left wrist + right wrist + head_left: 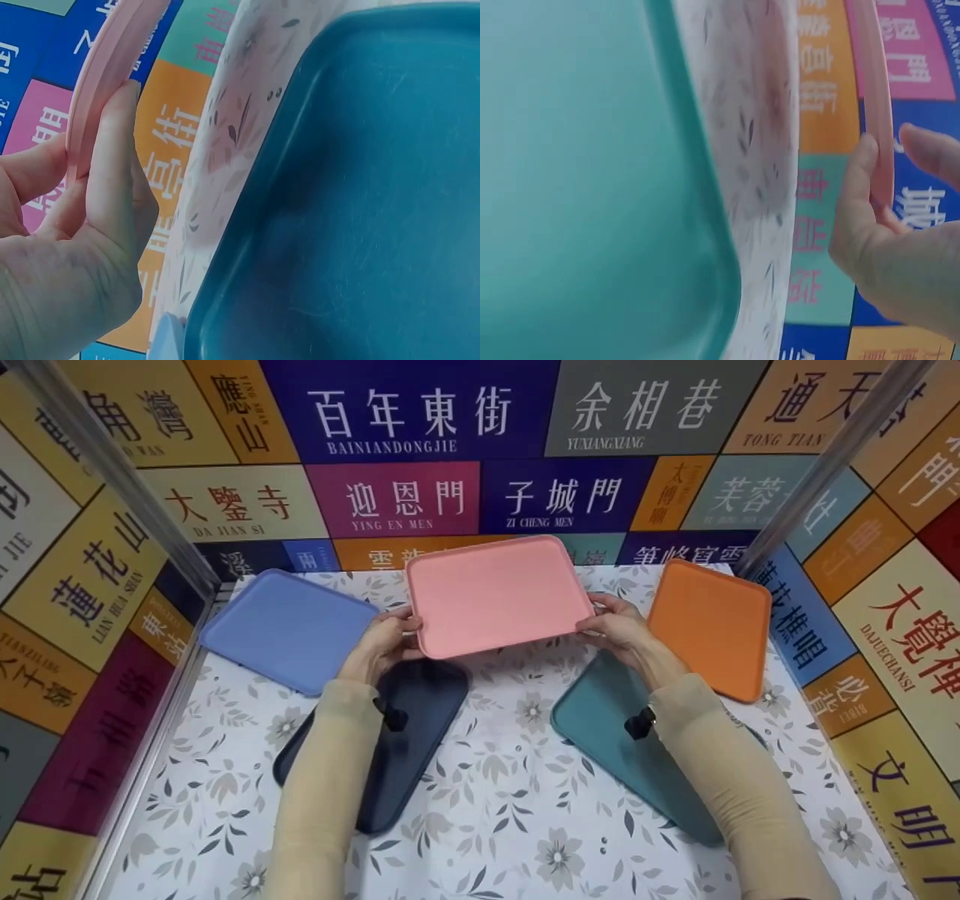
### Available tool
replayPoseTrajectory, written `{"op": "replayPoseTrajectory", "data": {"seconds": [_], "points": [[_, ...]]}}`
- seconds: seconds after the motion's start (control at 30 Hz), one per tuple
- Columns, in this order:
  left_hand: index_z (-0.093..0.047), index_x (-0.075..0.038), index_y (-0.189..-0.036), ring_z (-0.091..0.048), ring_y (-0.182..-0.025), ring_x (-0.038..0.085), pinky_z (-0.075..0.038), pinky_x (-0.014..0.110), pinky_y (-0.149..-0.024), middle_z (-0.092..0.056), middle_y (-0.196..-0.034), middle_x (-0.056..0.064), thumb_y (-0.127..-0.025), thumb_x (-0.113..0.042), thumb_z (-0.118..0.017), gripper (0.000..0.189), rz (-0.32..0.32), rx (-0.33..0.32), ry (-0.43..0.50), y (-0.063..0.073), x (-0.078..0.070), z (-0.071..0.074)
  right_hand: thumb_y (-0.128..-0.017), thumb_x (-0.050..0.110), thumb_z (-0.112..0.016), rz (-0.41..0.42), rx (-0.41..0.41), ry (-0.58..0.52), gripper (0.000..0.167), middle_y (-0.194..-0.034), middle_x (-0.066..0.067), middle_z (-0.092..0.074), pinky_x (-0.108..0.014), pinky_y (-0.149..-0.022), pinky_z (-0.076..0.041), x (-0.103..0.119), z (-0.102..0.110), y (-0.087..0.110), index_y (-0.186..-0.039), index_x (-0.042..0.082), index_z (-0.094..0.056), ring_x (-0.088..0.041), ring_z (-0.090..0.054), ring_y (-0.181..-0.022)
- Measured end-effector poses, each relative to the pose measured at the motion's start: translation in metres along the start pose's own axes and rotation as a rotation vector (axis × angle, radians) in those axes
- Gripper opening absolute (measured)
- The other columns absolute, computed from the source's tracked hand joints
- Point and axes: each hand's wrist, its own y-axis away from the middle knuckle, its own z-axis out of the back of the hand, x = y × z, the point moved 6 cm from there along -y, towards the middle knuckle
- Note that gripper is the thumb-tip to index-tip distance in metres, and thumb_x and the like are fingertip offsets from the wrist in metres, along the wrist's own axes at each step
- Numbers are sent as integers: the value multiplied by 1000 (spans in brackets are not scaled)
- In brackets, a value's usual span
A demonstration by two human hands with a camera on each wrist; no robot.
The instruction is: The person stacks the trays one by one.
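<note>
A pink tray (499, 596) with rounded corners and a low rim is held up off the table at the back middle, slightly tilted. My left hand (381, 643) grips its left edge near the lower corner, thumb on the rim and fingers beneath. At the lower right corner, my right hand (619, 628) holds the other end. Both wrist views show the pink tray edge-on between thumb and fingers. Under the left forearm lies a dark navy tray (424, 712); a teal tray (607, 716) is partly hidden beneath the right forearm.
A periwinkle blue tray (292, 630) lies at the back left and an orange tray (709, 630) at the back right. White floral cloth (517, 810) covers the table. Sign-covered panels (405, 502) and metal posts (832, 450) enclose its back and sides.
</note>
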Motion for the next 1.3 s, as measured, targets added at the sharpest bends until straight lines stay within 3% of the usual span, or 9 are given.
{"op": "replayPoseTrajectory", "data": {"seconds": [0.23,0.53,0.63,0.77,0.93,1.03,1.23,1.3], "points": [[-58,-12,-164,-80,-78,18,-69,33,-65,-79,-90,1,-115,-8,-57,49,-9,-15,47,1,2,-7,-98,-14,-68,71,-112,-179,85,-128,-6,-60,-46,-124,-57,-3,-14,8,-173,13,-40,-16,-72,-107],[-57,-16,-165,-79,-81,18,-70,34,-67,-76,-96,4,-114,-7,-59,52,-13,-59,90,0,15,-14,-97,-18,-68,137,-258,-413,90,-134,-11,-59,-48,-125,-56,-9,-31,12,-173,14,-34,-23,-72,-117],[-56,-15,-166,-79,-79,18,-70,33,-65,-75,-94,3,-114,-7,-59,52,-20,-65,103,0,18,-17,-96,-20,-67,159,-294,-478,92,-130,-12,-61,-45,-115,-64,-10,-37,13,-172,15,-31,-22,-74,-108],[-58,-11,-163,-78,-76,17,-68,32,-61,-76,-90,2,-114,-6,-60,50,-28,-71,138,-1,22,-21,-95,-19,-69,175,-325,-526,93,-120,-12,-65,-35,-92,-70,-11,-44,13,-170,17,-28,-20,-76,-93],[-58,-10,-163,-80,-80,17,-70,33,-62,-79,-91,3,-113,-4,-60,50,-41,-49,169,-1,25,-27,-94,-16,-72,186,-356,-549,95,-114,-11,-67,-33,-82,-69,-12,-50,14,-168,21,-25,-17,-76,-83],[-59,-11,-163,-81,-79,18,-70,32,-63,-81,-92,3,-113,-4,-60,51,-51,-44,161,0,26,-28,-95,-14,-71,177,-371,-543,95,-118,-11,-66,-35,-83,-69,-13,-51,14,-167,24,-23,-18,-75,-86],[-60,-9,-161,-81,-79,19,-70,33,-65,-82,-92,5,-112,-4,-62,50,-46,-34,121,3,26,-31,-96,-12,-70,139,-384,-523,93,-126,-11,-62,-45,-107,-68,-14,-48,13,-167,28,-25,-24,-75,-106],[-60,-7,-160,-81,-81,19,-71,33,-66,-82,-93,5,-111,-2,-62,50,-52,-32,102,4,24,-31,-97,-11,-71,134,-384,-527,91,-126,-10,-61,-43,-104,-69,-14,-45,13,-166,28,-27,-24,-75,-108]]}}
